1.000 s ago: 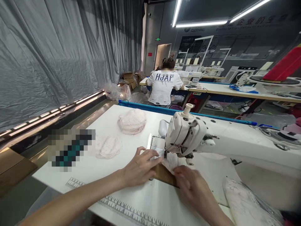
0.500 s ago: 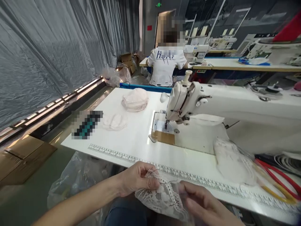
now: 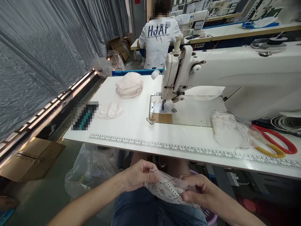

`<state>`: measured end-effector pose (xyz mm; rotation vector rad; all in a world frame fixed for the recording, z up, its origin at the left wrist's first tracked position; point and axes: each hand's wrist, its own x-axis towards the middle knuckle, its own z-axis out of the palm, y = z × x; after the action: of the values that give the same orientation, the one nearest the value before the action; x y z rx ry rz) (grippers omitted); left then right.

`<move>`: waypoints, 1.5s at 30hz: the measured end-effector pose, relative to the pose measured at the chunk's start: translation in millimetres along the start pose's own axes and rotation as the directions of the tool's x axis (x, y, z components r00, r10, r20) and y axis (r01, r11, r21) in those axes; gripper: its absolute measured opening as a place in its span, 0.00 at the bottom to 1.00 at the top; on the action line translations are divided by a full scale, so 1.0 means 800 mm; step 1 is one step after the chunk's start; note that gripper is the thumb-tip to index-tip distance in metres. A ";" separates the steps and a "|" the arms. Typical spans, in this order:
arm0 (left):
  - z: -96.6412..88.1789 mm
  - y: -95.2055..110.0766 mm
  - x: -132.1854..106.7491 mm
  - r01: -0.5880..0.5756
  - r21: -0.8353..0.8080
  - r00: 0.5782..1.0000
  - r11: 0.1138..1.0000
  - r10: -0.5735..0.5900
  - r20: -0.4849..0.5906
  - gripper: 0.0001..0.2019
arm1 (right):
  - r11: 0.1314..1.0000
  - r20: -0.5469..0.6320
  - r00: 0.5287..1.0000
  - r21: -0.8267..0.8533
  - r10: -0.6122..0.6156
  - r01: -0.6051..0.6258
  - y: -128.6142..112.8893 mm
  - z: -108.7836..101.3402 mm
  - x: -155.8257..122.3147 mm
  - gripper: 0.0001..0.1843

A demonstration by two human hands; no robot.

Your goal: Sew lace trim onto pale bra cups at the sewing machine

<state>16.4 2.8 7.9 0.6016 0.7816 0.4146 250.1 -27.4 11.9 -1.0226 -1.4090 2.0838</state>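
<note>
A piece of white lace fabric (image 3: 168, 190) is stretched between my two hands, above my lap and in front of the table edge. My left hand (image 3: 143, 175) pinches its left end between thumb and fingers. The right end is gripped by my right hand (image 3: 198, 190), thumb on top. A dark thread runs loosely across the lace. On the white table (image 3: 131, 125), a stack of pale pink fabric pieces (image 3: 129, 84) lies at the back, with a single lace piece (image 3: 112, 110) nearer.
A white sewing machine (image 3: 178, 75) stands on the table. To the right lie more lace fabric (image 3: 231, 130) and red-and-yellow-handled scissors (image 3: 275, 141). A plastic bag (image 3: 91, 169) and cardboard box (image 3: 33, 160) are at lower left. A person in a white shirt (image 3: 158, 40) sits ahead.
The view has tipped down, so table and machine sit higher. My right fingers have closed onto the lace's right end, and the lace has turned flatter, lower than the table edge.
</note>
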 end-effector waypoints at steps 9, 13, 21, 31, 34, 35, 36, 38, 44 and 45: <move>-0.003 -0.013 0.001 -0.031 -0.046 1.000 0.998 0.031 0.001 0.22 | 0.989 0.061 0.998 0.142 0.027 -0.036 0.011 0.003 0.002 0.14; -0.005 -0.015 0.001 0.029 -0.047 0.999 0.998 -0.028 0.019 0.21 | 0.996 0.054 0.998 0.088 0.028 -0.033 0.015 0.005 0.007 0.15; -0.010 -0.024 -0.001 0.066 -0.067 0.997 0.996 -0.069 -0.031 0.23 | 0.991 0.074 0.996 0.120 0.043 -0.052 0.021 0.000 0.010 0.15; -0.012 -0.018 -0.002 0.085 0.027 0.996 0.996 -0.084 -0.035 0.20 | 0.994 0.076 0.996 0.099 0.036 -0.044 0.023 0.005 0.018 0.12; -0.008 -0.013 0.000 0.127 0.150 0.992 0.980 -0.124 -0.029 0.20 | 0.998 0.100 0.994 0.048 0.044 -0.049 0.020 0.005 0.018 0.13; -0.007 -0.012 0.001 0.136 0.187 0.991 0.973 -0.131 -0.039 0.19 | 0.997 0.102 0.993 0.042 0.054 -0.058 0.020 0.005 0.017 0.13; -0.006 -0.011 0.002 0.140 0.219 0.990 0.966 -0.132 -0.049 0.18 | 0.997 0.103 0.993 0.038 0.061 -0.065 0.020 0.004 0.017 0.14; -0.004 -0.011 0.003 0.131 0.258 0.991 0.957 -0.119 -0.063 0.18 | 0.997 0.103 0.992 0.035 0.070 -0.074 0.021 0.003 0.016 0.15; 0.005 -0.011 0.002 0.100 0.296 0.990 0.950 -0.066 -0.125 0.18 | 0.995 0.033 0.995 0.019 0.096 -0.097 0.027 0.007 0.017 0.14; 0.006 -0.011 0.002 0.098 0.306 0.989 0.947 -0.060 -0.133 0.18 | 0.995 0.015 0.995 0.007 0.098 -0.098 0.027 0.007 0.018 0.13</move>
<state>22.4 -4.9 4.2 0.8428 0.9953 0.2562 237.6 -29.8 -11.4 -1.0958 -1.3819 2.1685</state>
